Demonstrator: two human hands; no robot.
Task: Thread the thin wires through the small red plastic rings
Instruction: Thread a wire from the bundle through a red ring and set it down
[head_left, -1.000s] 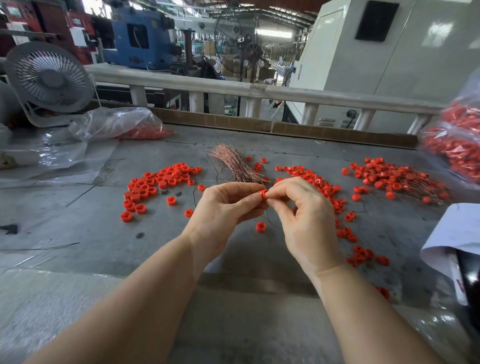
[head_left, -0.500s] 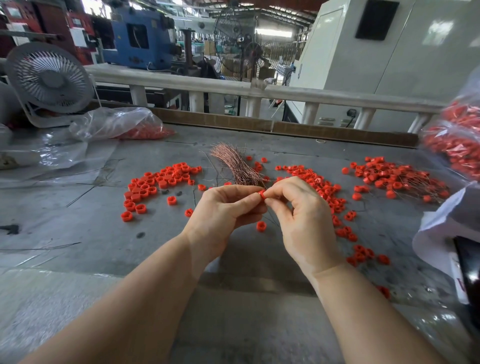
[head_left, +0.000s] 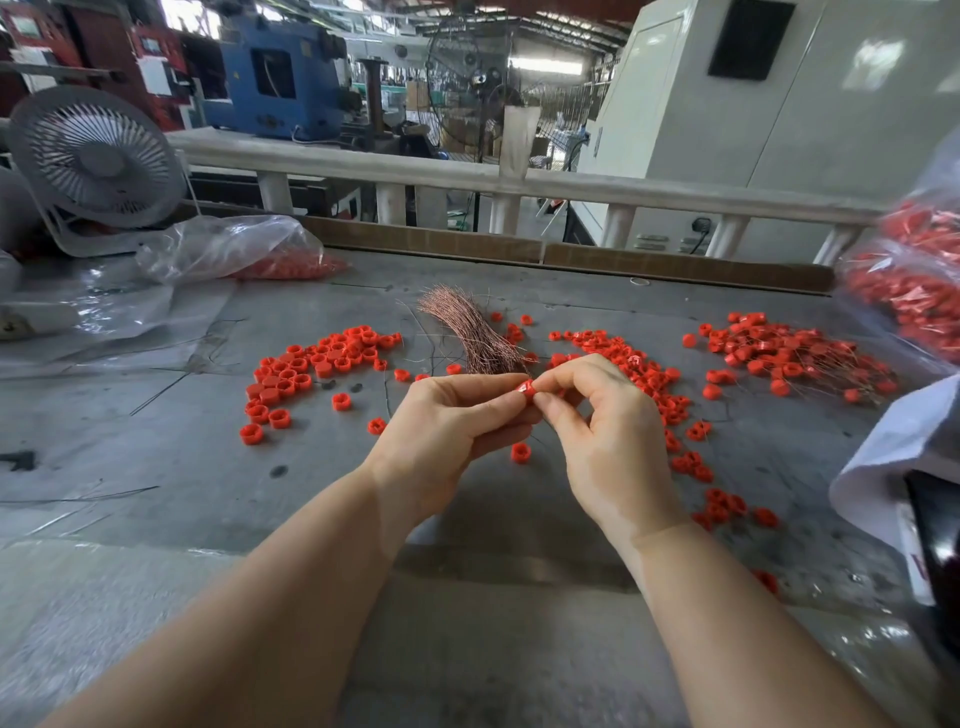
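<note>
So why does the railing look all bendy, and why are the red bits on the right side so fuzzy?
Head view: the wide-angle lens bows the railing near the frame's top; the bagged red rings at the right edge smear from blur there; the ring pinched between the left hand and the right hand stays fairly sharp, with a small glint of glare on it.

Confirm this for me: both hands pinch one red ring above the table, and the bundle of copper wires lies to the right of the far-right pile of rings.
Not quite. The left hand and right hand do pinch one red ring above the table, but the head view shows the bundle of copper wires lying well left of the far-right pile of rings, just beyond the hands.
</note>
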